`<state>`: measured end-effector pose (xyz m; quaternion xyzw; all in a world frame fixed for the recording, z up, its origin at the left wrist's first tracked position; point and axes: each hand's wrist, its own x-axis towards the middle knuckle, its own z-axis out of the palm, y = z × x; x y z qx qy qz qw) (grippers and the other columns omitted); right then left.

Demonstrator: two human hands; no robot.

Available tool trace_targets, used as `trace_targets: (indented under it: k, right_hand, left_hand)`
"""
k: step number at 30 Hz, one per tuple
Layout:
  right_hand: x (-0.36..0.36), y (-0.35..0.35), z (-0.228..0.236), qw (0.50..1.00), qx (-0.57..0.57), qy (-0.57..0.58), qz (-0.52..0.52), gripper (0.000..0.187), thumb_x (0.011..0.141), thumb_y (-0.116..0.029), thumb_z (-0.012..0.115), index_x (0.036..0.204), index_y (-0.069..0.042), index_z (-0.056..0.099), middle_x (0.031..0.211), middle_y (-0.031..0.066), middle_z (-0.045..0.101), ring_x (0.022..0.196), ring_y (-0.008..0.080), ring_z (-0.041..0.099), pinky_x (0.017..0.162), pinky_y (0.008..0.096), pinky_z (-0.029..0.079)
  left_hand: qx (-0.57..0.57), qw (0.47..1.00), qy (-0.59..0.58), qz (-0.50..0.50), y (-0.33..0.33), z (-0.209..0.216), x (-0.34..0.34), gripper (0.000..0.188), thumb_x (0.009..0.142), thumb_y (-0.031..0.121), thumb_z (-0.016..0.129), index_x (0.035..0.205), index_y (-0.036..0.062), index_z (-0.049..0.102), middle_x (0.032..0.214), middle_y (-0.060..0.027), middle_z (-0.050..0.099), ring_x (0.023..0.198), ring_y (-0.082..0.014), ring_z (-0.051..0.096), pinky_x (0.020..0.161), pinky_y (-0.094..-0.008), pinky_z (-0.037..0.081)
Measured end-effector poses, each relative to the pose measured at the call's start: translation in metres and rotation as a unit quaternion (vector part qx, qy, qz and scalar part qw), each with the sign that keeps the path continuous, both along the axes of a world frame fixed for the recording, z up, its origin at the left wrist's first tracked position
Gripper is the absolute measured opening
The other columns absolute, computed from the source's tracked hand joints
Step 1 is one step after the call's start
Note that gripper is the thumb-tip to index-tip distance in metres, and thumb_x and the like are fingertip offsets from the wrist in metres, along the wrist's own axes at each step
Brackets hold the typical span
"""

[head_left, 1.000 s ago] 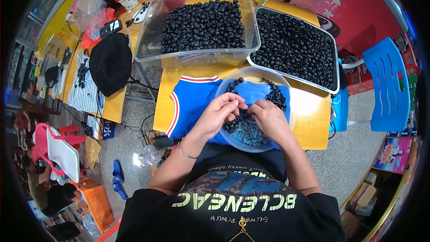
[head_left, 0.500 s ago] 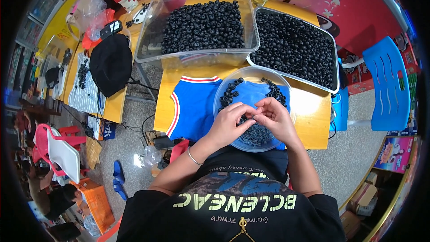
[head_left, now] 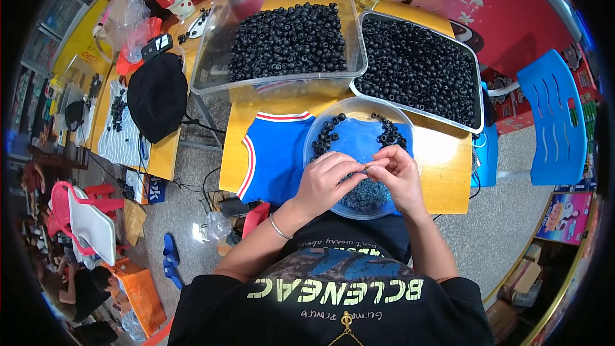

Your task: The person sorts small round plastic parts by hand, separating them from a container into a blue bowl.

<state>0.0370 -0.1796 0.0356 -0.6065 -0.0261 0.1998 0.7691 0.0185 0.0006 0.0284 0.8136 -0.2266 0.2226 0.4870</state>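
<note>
My left hand [head_left: 327,179] and my right hand [head_left: 398,179] meet fingertip to fingertip above a round clear plastic bowl [head_left: 412,125]. Both are closed in a pinch. Whatever sits between the fingertips is tiny and mostly covered, so I cannot make out its kind. Inside the bowl, black ring-shaped pieces [head_left: 325,136] lie along the left side, and more black pieces [head_left: 389,133] lie along the right. A heap of much smaller bluish-dark bits [head_left: 364,196] fills the part nearest me. Blue cloth shows through the bowl's bottom.
Behind the bowl stand a large clear bin [head_left: 362,67] and a white-rimmed tray [head_left: 480,93], both holding many black pieces. A blue garment [head_left: 272,154] lies under the bowl on the yellow table [head_left: 442,179]. Blue chair [head_left: 552,122] at right; black cap [head_left: 157,99] at left.
The hands have shifted slightly and the right fingers have turned a little, with the fingertips still together. The black pieces that showed beneath the fingers are no longer visible there.
</note>
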Motion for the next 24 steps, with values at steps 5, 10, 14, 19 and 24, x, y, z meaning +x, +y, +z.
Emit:
trace_targets:
  k: [5,10,14,19,24]
  right_hand:
    - [-0.007,0.007,0.001,0.998,0.039,-0.008,-0.044,0.019,0.084,0.001,0.064,0.099,-0.001,0.053,0.092,0.0093,0.066,0.086,0.0117,0.063,0.078,0.0244,0.05]
    - [-0.01,0.01,0.002,0.997,0.053,-0.002,-0.056,0.02,0.084,0.002,0.063,0.1,-0.002,0.051,0.095,0.0098,0.066,0.09,0.0128,0.062,0.083,0.0261,0.049]
    - [-0.015,0.013,0.004,0.995,0.075,-0.011,-0.065,0.022,0.085,0.002,0.062,0.102,-0.002,0.05,0.096,0.0099,0.065,0.093,0.0128,0.061,0.083,0.0256,0.048]
    - [-0.017,0.015,0.005,0.993,0.097,-0.02,-0.064,0.022,0.085,0.003,0.062,0.103,-0.002,0.049,0.098,0.0093,0.063,0.095,0.013,0.06,0.084,0.025,0.048]
    - [-0.017,0.015,0.006,0.993,0.09,-0.051,-0.065,0.021,0.086,0.002,0.06,0.103,-0.002,0.049,0.098,0.0091,0.062,0.096,0.0134,0.06,0.083,0.0253,0.048]
  left_hand:
    - [-0.007,0.999,0.045,0.015,-0.001,0.005,-0.002,0.021,0.068,0.008,0.077,0.083,0.0041,0.064,0.078,-0.0087,0.063,0.07,-0.0248,0.061,0.06,-0.0322,0.048]
    - [0.016,0.999,0.0,0.044,-0.006,0.003,-0.002,0.02,0.073,0.011,0.074,0.085,0.0042,0.059,0.078,-0.008,0.062,0.071,-0.0245,0.061,0.061,-0.0323,0.05]
    - [-0.004,0.998,0.051,0.048,-0.01,0.004,-0.007,0.02,0.075,0.008,0.072,0.087,0.004,0.057,0.078,-0.0086,0.061,0.069,-0.0252,0.061,0.058,-0.0322,0.049]
    - [-0.005,0.998,0.049,0.029,-0.01,-0.002,-0.007,0.018,0.075,0.007,0.07,0.086,0.0036,0.056,0.077,-0.0096,0.061,0.068,-0.0262,0.061,0.057,-0.0333,0.049]
    - [-0.014,0.997,0.076,-0.008,-0.008,-0.001,-0.008,0.018,0.079,0.011,0.068,0.089,0.0026,0.055,0.077,-0.0106,0.06,0.066,-0.028,0.06,0.057,-0.0346,0.048]
